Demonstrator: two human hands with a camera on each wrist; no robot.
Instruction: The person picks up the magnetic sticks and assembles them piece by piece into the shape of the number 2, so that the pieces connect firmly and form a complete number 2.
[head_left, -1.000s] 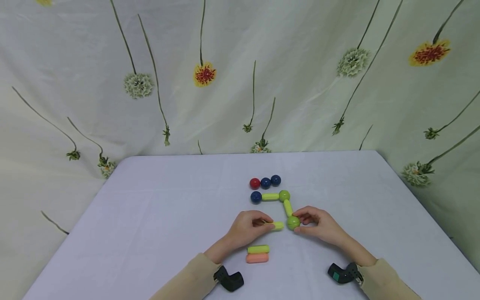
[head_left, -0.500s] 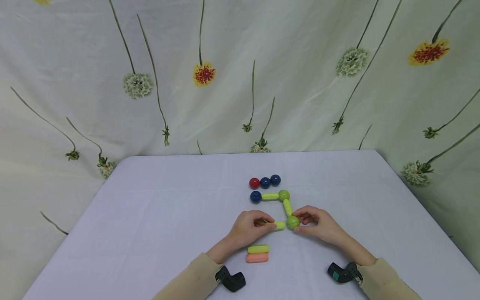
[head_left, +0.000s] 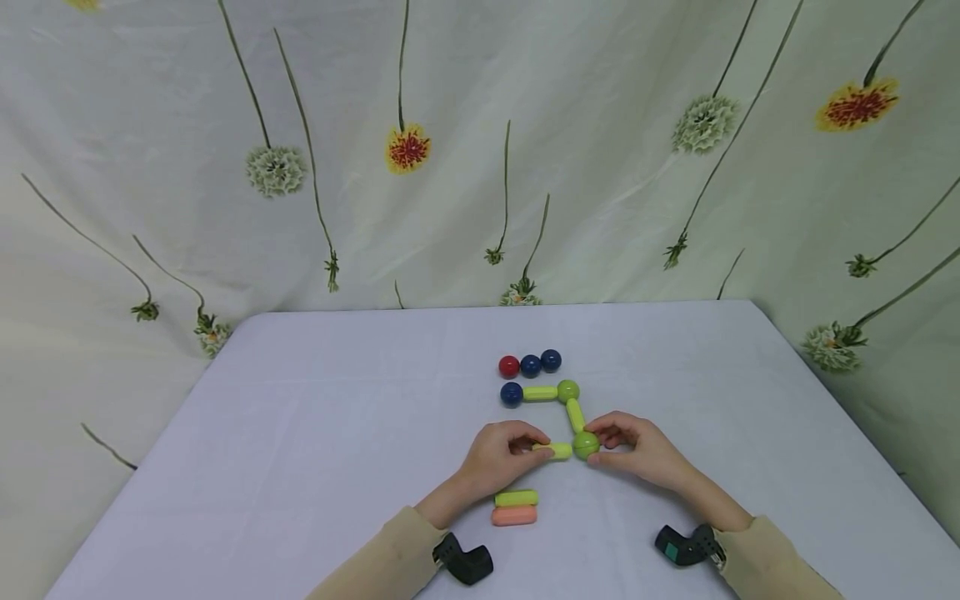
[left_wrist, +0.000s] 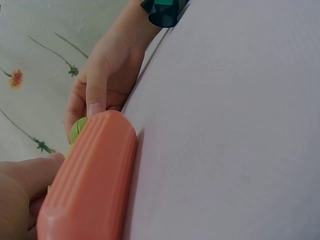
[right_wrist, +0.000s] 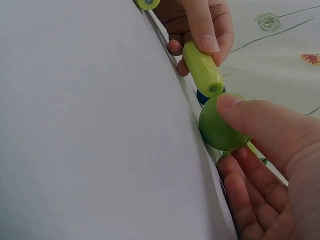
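My left hand [head_left: 497,455] pinches a yellow-green ridged rod [head_left: 560,451] between thumb and fingers. A hole shows in the rod's end [right_wrist: 214,89] in the right wrist view, right at the green ball [right_wrist: 220,125]. My right hand [head_left: 639,450] holds that ball with thumb and fingertips. From the ball, a second yellow-green rod [head_left: 574,415] runs back to another green ball [head_left: 568,392]. There a third rod [head_left: 540,393] leads left to a dark blue ball [head_left: 512,394].
One red ball [head_left: 509,367] and two dark blue balls [head_left: 531,366] sit in a row behind the joined pieces. Nearer me, by my left wrist, a loose yellow-green rod [head_left: 516,497] lies beside an orange rod [head_left: 514,516] on the white-covered table [head_left: 315,433].
The rod in my left hand has moved slightly right, narrowing the gap to the green ball. My right hand keeps its hold on the ball, nearly still.
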